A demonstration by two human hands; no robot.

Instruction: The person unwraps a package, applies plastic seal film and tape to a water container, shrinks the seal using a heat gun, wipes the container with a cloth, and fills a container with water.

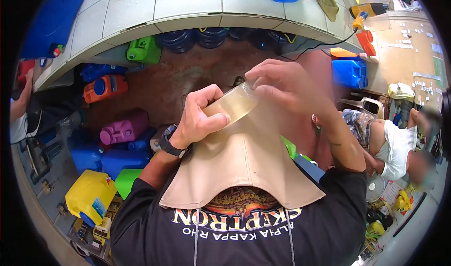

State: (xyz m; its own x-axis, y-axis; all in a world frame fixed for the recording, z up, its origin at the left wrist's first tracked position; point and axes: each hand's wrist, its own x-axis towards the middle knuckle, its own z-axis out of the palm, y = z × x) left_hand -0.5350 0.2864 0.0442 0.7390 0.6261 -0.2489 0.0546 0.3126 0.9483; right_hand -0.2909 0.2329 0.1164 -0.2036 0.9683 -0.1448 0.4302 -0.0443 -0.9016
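A wide roll of clear, yellowish tape (231, 107) is held above a tan apron (242, 155). My left hand (201, 113) wraps round the roll's near left side, thumb on its outer face, with a black watch on the wrist. At the roll's upper right end is my right hand (284, 85), blurred, its thumb and fingertips pinched close by the tape's edge. Whether those fingertips hold a strip of tape is too blurred to tell.
A white tiled counter (188, 3) curves across the front. Purple (124, 126), orange (105, 88) and yellow (90, 197) jugs stand at left, a blue jug (350, 72) at right. A person in a white shirt (397, 148) is at right; another person's arm (22, 99) shows far left.
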